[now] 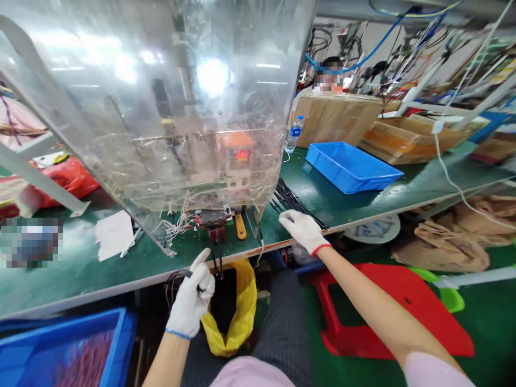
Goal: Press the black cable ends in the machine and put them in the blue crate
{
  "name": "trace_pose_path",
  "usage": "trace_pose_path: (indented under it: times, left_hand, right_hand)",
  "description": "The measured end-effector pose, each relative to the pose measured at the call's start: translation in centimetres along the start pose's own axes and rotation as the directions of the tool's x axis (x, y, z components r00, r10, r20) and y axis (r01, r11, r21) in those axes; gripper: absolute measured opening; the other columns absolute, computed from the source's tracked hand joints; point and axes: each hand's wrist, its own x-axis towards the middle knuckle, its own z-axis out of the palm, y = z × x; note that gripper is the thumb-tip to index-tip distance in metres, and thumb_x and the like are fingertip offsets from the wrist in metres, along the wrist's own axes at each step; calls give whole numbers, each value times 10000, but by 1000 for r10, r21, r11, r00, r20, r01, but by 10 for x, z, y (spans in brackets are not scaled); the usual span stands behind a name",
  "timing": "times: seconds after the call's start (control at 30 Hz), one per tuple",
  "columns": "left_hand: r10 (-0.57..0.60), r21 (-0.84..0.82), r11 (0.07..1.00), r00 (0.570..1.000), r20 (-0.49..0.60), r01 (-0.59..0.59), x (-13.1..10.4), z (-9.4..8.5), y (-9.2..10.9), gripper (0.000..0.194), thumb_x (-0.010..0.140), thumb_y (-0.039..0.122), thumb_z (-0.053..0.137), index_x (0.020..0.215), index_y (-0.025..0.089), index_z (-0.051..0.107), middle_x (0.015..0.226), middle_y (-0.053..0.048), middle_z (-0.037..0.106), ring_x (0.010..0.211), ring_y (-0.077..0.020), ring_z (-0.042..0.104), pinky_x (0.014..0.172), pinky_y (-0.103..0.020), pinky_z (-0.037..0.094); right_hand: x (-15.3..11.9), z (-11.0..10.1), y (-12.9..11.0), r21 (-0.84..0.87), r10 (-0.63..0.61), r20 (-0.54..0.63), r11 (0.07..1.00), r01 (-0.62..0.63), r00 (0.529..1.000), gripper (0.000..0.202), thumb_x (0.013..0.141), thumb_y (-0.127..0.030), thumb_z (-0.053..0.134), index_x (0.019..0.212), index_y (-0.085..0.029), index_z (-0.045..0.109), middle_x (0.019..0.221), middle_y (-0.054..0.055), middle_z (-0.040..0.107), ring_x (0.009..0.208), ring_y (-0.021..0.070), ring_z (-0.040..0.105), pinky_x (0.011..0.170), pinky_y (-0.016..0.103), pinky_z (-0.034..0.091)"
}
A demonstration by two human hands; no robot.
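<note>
My left hand point(191, 295), in a white glove, hovers before the table edge with its index finger stretched out and its other fingers curled. A bundle of thin dark wires point(172, 285) comes out beside those curled fingers. My right hand point(302, 231), also gloved, reaches over the edge to a pile of black cables point(296, 201), its fingers loosely bent down at the near side of the pile; the fingertips are partly hidden. Between the hands, a small dark fixture point(215, 219) with white and red wires sits under a clear plastic shield point(193, 107). A yellow-handled tool point(241, 227) lies beside it.
A blue tray point(350, 166), cardboard boxes point(334, 118) and a water bottle point(295, 133) stand on the green table. Below hangs an open yellow bag point(248, 306). A blue bin point(121, 344) is at lower left, a red stool point(382, 306) at right. A person sits behind the boxes.
</note>
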Motion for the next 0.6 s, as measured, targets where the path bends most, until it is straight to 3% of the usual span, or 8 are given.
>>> trace_pose_path:
  times: [0.1,0.23,0.33,0.47,0.53,0.6]
  left_hand:
    - [-15,204,979,1000,12,12,4,8,-3,745,712,370,758,1359,177,443,463,133,318,373,-51,313,367,-130,152]
    - [-3,458,889,1000,10,-2,-1,10,-4,649,747,459,694,1275,130,510,416,111,394,363,-83,400,354,-151,223]
    - [10,565,825,1000,10,-14,-7,9,-3,539,760,499,659,1135,118,588,408,95,418,359,-88,416,354,-165,271]
    - [-76,640,767,997,15,49,-16,14,1,443,761,548,637,938,143,644,417,73,441,365,-84,440,349,-157,273]
    - [-113,679,732,993,31,62,-19,17,4,421,772,547,613,884,145,666,438,54,474,378,-88,471,345,-156,285]
    - [-127,699,713,990,64,46,-21,20,5,407,789,522,583,855,135,689,533,2,587,386,-81,486,344,-163,313]
  right_hand:
    - [46,1,0,-155,35,8,987,-33,999,431,877,-468,505,1159,-178,655,1055,122,704,980,273,642,813,311,440]
    - [79,18,-3,-295,68,21,954,-59,997,515,884,-500,472,1098,-75,667,1048,227,680,970,323,655,781,355,461]
    - [92,22,-2,-295,79,63,954,-57,995,428,867,-449,490,963,-97,713,1001,211,694,936,299,670,754,336,463]
    - [102,19,-5,-314,87,145,949,-38,986,304,813,-391,557,814,-140,729,951,187,704,921,290,673,747,331,468]
    - [100,18,-8,-293,107,94,953,-76,990,228,778,-335,589,802,-147,716,936,186,703,922,306,668,767,357,477]
    - [93,18,-9,-93,102,20,991,-100,995,184,746,-317,627,802,-156,696,876,162,701,900,299,666,793,379,493]
